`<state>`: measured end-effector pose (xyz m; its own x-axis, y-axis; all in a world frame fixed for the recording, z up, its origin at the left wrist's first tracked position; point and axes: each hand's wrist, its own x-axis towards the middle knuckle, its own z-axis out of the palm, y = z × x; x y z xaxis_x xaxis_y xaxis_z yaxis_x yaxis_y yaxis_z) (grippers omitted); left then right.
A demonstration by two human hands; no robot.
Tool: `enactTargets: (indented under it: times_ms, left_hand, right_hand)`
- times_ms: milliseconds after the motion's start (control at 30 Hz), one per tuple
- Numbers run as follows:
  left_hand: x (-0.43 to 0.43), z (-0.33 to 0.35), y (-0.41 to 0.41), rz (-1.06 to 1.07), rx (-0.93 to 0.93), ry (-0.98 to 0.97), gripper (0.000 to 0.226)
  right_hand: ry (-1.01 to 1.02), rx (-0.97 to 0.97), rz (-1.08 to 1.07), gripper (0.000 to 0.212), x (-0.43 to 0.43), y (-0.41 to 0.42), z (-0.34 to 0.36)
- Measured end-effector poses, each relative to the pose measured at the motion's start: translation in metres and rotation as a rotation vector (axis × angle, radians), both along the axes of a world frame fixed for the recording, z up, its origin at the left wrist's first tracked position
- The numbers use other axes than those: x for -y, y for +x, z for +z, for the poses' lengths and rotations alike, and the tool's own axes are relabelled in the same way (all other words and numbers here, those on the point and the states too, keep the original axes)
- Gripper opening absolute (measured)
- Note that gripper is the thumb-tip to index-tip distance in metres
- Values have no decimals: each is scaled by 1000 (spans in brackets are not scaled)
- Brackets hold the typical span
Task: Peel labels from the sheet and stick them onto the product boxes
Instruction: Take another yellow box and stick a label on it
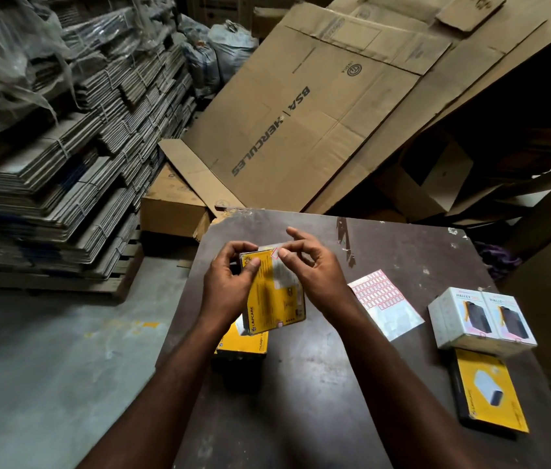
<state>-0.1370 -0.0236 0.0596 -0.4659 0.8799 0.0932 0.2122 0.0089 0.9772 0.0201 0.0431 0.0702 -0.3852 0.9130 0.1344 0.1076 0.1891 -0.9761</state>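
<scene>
Both hands are raised a little above the dark surface (385, 265). The left hand (230, 282) holds a yellow box (275, 292) at its far left corner; its fingers (238, 248) are curled closed around the far edge, and the thumb lies on the yellow face. The box is tilted, with its printed face turned up toward the camera. The right hand (314, 269) is at the far right corner of this box. Its thumb and index finger are pinched together on a small label (275, 253) with a red border, which touches the corner of the box, while the other fingers are spread open and hold nothing.

Under the held box, a second yellow box (243, 343) stands on the surface, partly hidden by the left wrist. To the right of the hands lies the label sheet (385, 304), flat on the surface; its far part carries rows of red-bordered labels, its near part looks bare. Farther right stand two white boxes (482, 318), touching side by side. Just near of them lies a flat yellow box (489, 390). Behind the surface, large flattened cartons (318, 106) lean, and at the far left are stacks of folded cardboard (64, 170).
</scene>
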Motion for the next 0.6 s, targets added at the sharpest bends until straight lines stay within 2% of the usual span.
enactTargets:
  times_ms: [133, 267, 500, 600]
  left_hand:
    - [1, 4, -1, -69, 39, -12, 11]
    - [2, 11, -4, -139, 62, -21, 11]
    - [1, 15, -7, -185, 47, -44, 10]
    - [1, 14, -8, -194, 48, -52, 10]
  right_hand:
    - [149, 157, 7, 7, -7, 2, 3]
    - [163, 194, 104, 12, -14, 10, 13]
    - [109, 223, 234, 4, -19, 14, 18]
    - [129, 274, 263, 8, -20, 16, 19]
